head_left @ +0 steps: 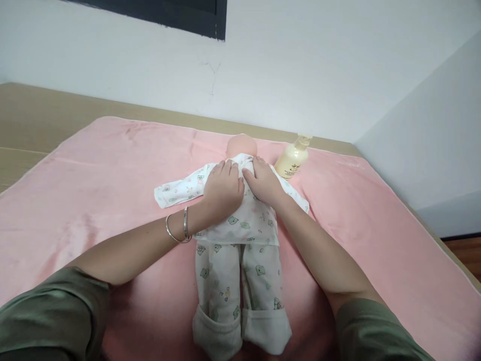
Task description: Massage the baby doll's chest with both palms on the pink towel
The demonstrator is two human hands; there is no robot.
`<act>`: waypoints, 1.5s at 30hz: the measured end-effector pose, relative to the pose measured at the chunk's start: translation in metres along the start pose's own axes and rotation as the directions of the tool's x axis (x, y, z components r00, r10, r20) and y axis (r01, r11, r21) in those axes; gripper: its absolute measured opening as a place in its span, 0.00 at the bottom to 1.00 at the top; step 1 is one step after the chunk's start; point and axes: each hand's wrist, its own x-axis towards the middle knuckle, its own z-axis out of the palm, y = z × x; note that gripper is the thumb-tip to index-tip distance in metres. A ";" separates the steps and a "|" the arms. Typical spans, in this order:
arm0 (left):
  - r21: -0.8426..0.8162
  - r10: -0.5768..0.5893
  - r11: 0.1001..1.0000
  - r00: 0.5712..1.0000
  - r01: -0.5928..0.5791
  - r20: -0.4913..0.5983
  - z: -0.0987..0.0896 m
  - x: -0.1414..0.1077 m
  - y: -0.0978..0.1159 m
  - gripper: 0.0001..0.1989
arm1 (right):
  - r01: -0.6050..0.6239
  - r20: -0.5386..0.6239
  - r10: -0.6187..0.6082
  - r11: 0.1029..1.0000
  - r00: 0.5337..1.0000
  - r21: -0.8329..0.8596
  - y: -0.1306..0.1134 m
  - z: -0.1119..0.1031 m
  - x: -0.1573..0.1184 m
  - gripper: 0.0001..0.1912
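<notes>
A baby doll (241, 146) lies on a pink sheet, dressed in a white printed top (240, 223) and matching trousers (259, 276) with turned-up cuffs. Its bald head points away from me, and no facial features show. My left hand (224, 189) rests flat on the left side of the upper top, fingers extended. On the right side of the upper top lies my right hand (263, 181), also flat, its thumb near my left hand. Neither hand grips anything. The sleeves spread out to both sides.
A cream-coloured pump bottle (292, 158) is just right of the doll's head, tilted. The pink sheet (361, 225) covers a wooden surface (56, 113) that meets a white wall. A dark frame (180, 15) is at the top.
</notes>
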 end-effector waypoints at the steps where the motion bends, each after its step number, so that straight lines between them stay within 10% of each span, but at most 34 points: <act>1: -0.014 0.005 1.000 1.000 -0.005 0.012 -0.002 0.001 0.000 0.14 | 0.005 -0.002 -0.005 0.999 1.000 -0.039 -0.003 -0.001 -0.003 0.29; 9: -0.132 -0.237 0.952 0.936 0.278 0.260 -0.014 0.029 -0.012 0.09 | 0.071 -0.025 -0.079 0.968 0.997 -0.240 -0.034 -0.006 -0.037 0.28; 17: 0.014 -0.001 1.000 0.984 -0.002 0.180 -0.019 0.004 0.009 0.15 | -0.018 0.075 0.012 0.996 0.997 0.083 0.009 -0.009 0.002 0.25; 28: -0.170 -0.235 0.944 0.938 0.283 0.254 -0.012 0.030 -0.015 0.09 | 0.165 -0.052 -0.182 0.958 0.982 -0.236 -0.024 0.002 -0.035 0.26; 37: 0.033 0.054 0.998 0.996 -0.056 0.072 -0.006 -0.002 0.006 0.20 | 0.054 0.023 -0.053 0.998 0.998 -0.031 -0.003 -0.010 -0.002 0.26; 45: -0.129 -0.187 0.966 0.951 0.223 0.244 -0.012 0.025 -0.009 0.11 | 0.140 -0.038 -0.152 0.965 0.988 -0.221 -0.028 0.000 -0.037 0.26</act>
